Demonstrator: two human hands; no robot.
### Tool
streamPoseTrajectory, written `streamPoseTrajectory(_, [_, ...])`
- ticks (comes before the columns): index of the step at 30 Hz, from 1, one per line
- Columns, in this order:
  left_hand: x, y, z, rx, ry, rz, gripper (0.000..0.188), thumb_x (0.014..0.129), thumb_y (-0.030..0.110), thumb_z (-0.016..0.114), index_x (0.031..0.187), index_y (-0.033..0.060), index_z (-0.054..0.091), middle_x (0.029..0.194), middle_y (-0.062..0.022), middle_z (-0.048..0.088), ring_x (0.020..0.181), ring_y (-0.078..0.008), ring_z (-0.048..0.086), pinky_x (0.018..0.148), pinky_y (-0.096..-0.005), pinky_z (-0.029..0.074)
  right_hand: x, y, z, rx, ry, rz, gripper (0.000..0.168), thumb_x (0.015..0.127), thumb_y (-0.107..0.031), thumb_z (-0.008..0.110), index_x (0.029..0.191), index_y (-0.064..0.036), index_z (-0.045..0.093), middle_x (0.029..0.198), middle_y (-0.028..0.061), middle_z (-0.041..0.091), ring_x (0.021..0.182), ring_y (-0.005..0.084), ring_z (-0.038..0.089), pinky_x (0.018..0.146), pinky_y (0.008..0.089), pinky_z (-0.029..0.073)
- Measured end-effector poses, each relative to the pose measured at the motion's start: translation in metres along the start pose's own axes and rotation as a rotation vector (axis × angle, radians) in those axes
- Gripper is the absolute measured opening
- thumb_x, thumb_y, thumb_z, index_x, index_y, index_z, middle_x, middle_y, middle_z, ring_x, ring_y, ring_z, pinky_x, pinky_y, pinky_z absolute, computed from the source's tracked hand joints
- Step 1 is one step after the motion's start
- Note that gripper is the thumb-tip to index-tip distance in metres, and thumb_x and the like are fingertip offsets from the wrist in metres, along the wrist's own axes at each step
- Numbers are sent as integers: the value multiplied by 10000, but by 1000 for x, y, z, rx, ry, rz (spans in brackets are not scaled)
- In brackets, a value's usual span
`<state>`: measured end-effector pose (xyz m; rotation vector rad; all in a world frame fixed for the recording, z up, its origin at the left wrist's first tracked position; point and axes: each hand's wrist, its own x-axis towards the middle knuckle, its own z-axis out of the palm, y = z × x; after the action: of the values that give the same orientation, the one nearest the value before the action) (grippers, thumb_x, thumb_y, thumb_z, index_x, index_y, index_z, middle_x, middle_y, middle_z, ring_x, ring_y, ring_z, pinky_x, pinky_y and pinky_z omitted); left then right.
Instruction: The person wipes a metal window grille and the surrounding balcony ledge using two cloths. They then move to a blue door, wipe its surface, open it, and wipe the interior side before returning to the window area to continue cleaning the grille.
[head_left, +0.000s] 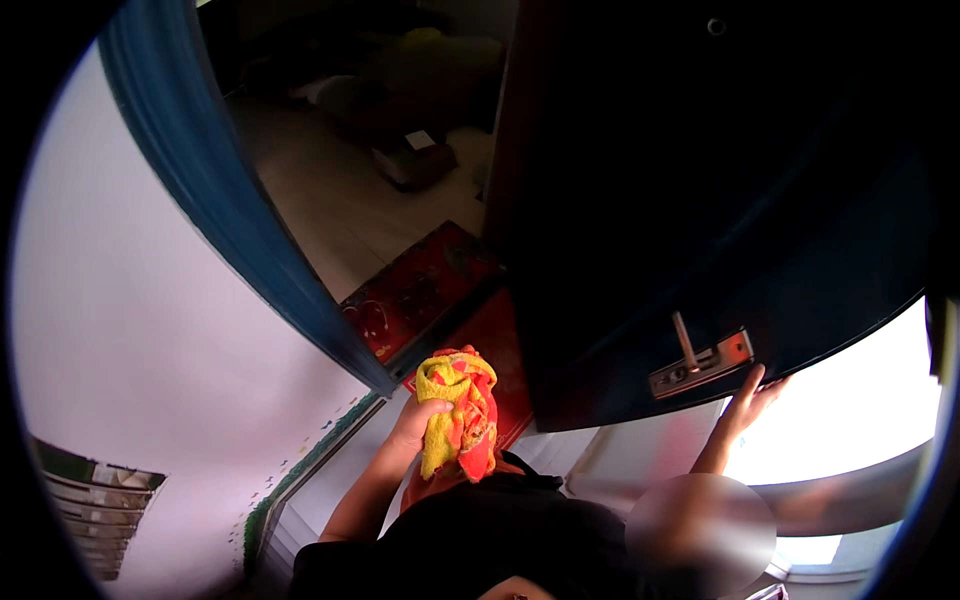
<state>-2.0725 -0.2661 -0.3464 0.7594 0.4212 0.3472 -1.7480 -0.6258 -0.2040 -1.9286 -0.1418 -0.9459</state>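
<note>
My left hand (420, 421) is closed around a bunched yellow and red terry cloth (459, 409) in front of my body. At the right, my right hand (751, 397) rests at the edge of a dark door (675, 225), thumb on its near face and fingers at the edge. Close to that thumb is the metal lever handle (685, 341) on its long plate (705, 366). The door stands ajar beside a blue door frame (247, 202). What the hidden side of the cloth looks like cannot be told.
Red patterned mats (427, 289) lie at the doorway, one on each side of the threshold. Inside the dim room, a dark box-like object (416, 166) sits on the tiled floor (307, 172). A white wall (150, 247) runs along the left. Bright light comes from the right.
</note>
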Motion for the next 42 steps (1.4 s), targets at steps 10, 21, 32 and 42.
streamPoseTrajectory(10, [12,-13,-24,-33,-34,-79,666,791,91,651,1430,-15,499,1329,-136,637,1220,-263,625,1065,-395,493,105,83,-12,-124,54,-212,924,955,-499,705,1626,-55,252,1620,211,357,1462,365,388,1197,471,333])
streamPoseTrajectory(21, [42,-38,-55,-61,-145,-98,637,791,101,665,1401,-23,530,1308,-123,642,1210,-249,619,1052,-379,494,147,86,-7,157,-12,-176,786,1002,-401,683,1613,-84,304,1584,150,421,1435,293,412,1205,424,305])
streamPoseTrajectory(32, [60,-38,-60,-35,-344,-102,598,791,67,672,1372,-17,555,1265,-115,668,1164,-231,649,1006,-382,534,119,83,7,226,189,-202,682,1039,-367,623,1593,-81,346,1598,199,391,1434,356,443,1194,483,337])
streamPoseTrajectory(42, [120,-3,-35,-103,-761,-20,916,661,35,740,1519,31,422,1463,-112,569,1348,-265,550,1169,-420,423,-237,-17,145,636,-1348,0,1135,826,-386,873,1642,-58,157,1629,169,348,1479,273,371,1227,417,288])
